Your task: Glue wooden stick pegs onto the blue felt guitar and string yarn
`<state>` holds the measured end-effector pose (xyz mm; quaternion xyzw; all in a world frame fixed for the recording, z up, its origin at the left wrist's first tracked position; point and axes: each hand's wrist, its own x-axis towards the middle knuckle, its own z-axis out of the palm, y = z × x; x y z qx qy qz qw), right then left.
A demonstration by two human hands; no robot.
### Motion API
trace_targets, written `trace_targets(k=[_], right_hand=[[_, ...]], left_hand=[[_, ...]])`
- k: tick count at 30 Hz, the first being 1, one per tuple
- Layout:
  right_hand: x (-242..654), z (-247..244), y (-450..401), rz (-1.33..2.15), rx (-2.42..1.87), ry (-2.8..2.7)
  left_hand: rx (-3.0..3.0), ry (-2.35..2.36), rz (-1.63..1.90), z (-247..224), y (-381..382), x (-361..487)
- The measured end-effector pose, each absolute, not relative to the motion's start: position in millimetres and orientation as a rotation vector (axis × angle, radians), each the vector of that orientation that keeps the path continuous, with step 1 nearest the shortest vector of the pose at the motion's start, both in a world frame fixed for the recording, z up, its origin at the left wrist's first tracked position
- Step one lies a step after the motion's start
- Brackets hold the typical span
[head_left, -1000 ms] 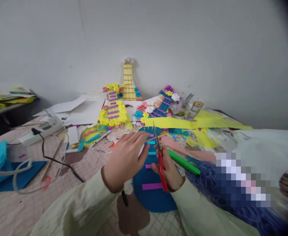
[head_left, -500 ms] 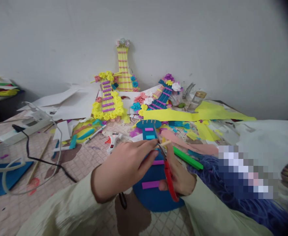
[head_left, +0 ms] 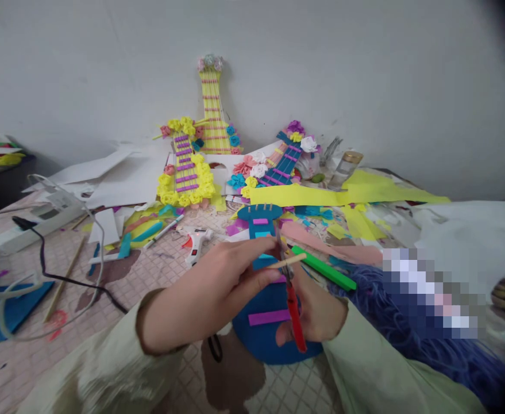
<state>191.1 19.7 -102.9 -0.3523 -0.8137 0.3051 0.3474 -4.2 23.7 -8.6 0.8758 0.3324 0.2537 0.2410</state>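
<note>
Red-handled scissors (head_left: 295,319) are in my right hand (head_left: 319,307), its fingers through and around the handles, blades pointing away from me. My left hand (head_left: 213,290) pinches a thin wooden stick (head_left: 294,260) between thumb and fingers. The stick crosses the scissor blades, its tip sticking out to the right. Beneath both hands lies a blue guitar-shaped cutout (head_left: 273,351) with purple and light blue strips across it and short sticks at its top end. My hands hide part of its middle.
A white glue gun (head_left: 199,244) lies left of the cutout. A green bar (head_left: 325,269) and blue yarn (head_left: 390,316) are at right. Decorated paper guitars (head_left: 185,167) stand behind, near yellow paper (head_left: 299,195). A power strip (head_left: 37,221) with cables is at left.
My left hand has shifted slightly left and turned, and the stick shows more fully across the blades. The scissors have become more upright. The whole view has shifted a little.
</note>
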Motion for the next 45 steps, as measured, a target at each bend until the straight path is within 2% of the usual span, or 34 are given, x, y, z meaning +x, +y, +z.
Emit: trace_targets(k=[4, 12, 21, 28, 35, 45], right_hand=[[193, -100, 21, 0.898, -0.897, -2.017], [195, -101, 22, 1.377, -0.647, -1.961], [185, -108, 16, 1.397, -0.867, -1.805], [189, -106, 18, 1.071, -0.960, -1.888], [184, -112, 12, 1.059, -1.211, -1.939], [170, -113, 10, 0.483, -1.170, -1.980]], left_hand=[[2.286, 0.906, 0.745, -10, 31, -8], [1.865, 0.761, 0.640, -15, 64, -31], [1.831, 0.682, 0.599, -17, 72, -30], [1.790, 0.689, 0.511, -11, 66, -25], [1.830, 0.743, 0.513, -14, 68, -29], [2.179, 0.752, 0.536, -6, 41, -15]])
